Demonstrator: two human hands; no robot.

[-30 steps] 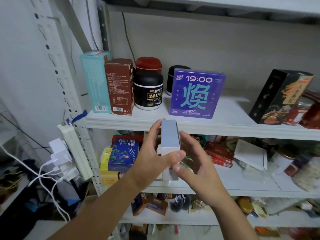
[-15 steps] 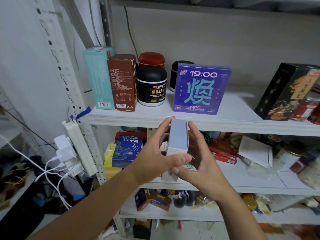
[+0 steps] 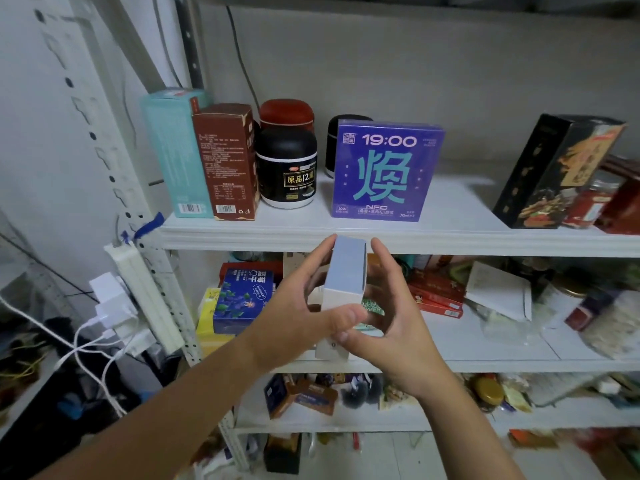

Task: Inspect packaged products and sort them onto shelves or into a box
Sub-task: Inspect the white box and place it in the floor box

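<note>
A small white box (image 3: 344,271) with a pale blue top face stands upright between both hands, just below the front edge of the upper shelf (image 3: 381,233). My left hand (image 3: 294,317) grips its left side, thumb across the front. My right hand (image 3: 391,320) holds its right side with fingers curled round it. The box's lower part is partly hidden by my thumbs.
On the upper shelf stand a teal box (image 3: 176,154), a brown box (image 3: 227,161), a black jar (image 3: 286,168) and a purple box (image 3: 388,169), with a dark box (image 3: 550,168) at the right. The lower shelves are crowded with packages. A power strip (image 3: 138,292) hangs at left.
Both hands and the box have risen slightly toward the upper shelf's edge, and the view has moved closer to the shelving. The grip is unchanged.
</note>
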